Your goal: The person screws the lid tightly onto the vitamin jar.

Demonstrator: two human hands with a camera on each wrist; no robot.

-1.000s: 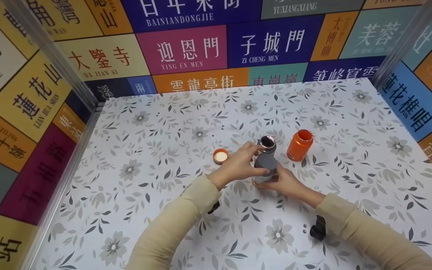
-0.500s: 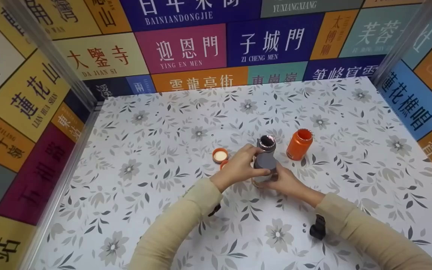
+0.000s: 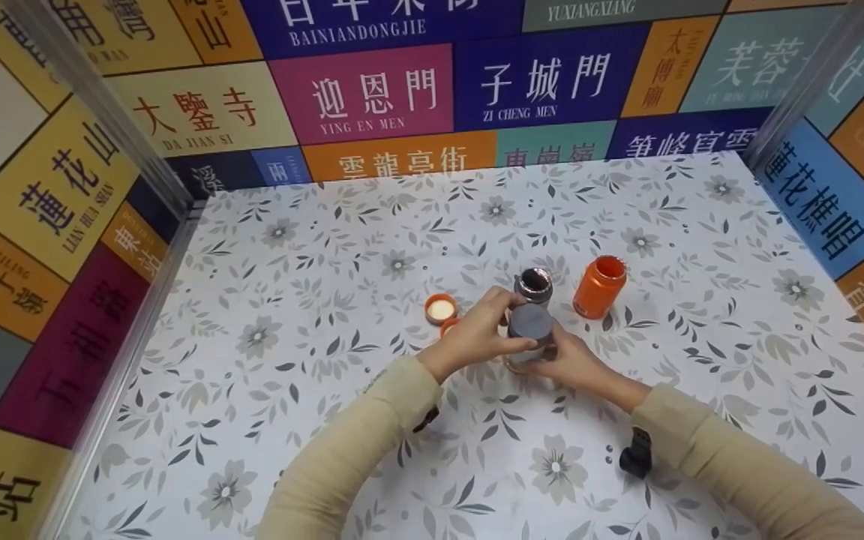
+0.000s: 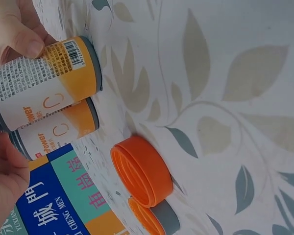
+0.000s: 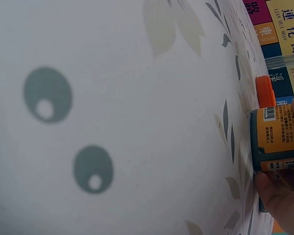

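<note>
In the head view my left hand grips a flat grey lid at the top of the near jar. My right hand holds this jar's side lower down. The left wrist view shows the near jar upright on the table, with a white and yellow label; whether its lid is fully seated cannot be told. Close behind stands a similar lidless grey jar. An orange jar, also uncovered, is to the right. Part of the near jar shows in the right wrist view beside my right hand.
Left of the jars, a two-tone lid lies with its pale inside up. An orange lid is beside it, partly hidden by my left hand in the head view. The flower-patterned tabletop meets colourful sign-covered walls at the back and sides.
The grey lid's flat top shows more distinctly than before. My left hand and forearm have shifted slightly right since one second ago, uncovering part of the orange lid. Both hands keep their hold.
</note>
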